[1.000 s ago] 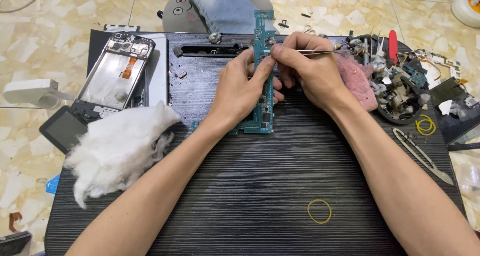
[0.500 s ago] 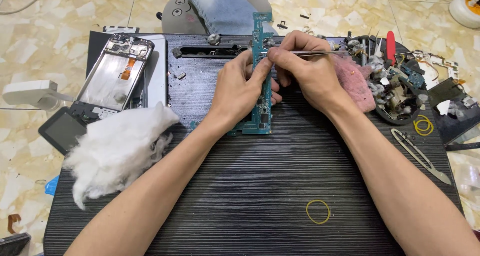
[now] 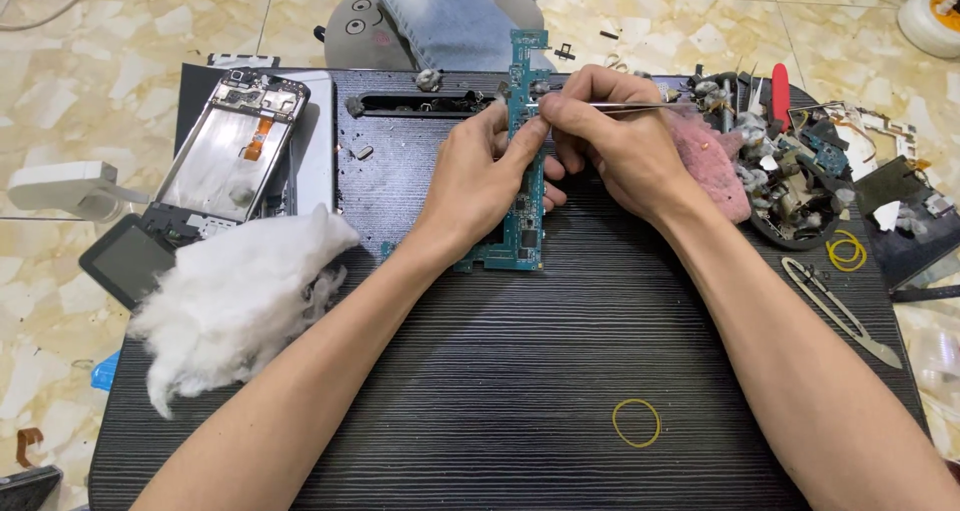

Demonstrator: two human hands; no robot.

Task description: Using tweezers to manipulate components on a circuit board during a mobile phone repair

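A green circuit board (image 3: 524, 186) is pinned flat on the worktop (image 3: 480, 391) by the left hand (image 3: 480, 176), grip clenched on it. Tweezers (image 3: 625, 105) are pinched in the right hand (image 3: 610, 146) at the board's top. Cotton (image 3: 235, 296) lies left.

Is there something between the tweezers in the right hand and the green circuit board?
Nothing visible. The right hand holds the tweezers with the tips at the circuit board, which the left hand grips.
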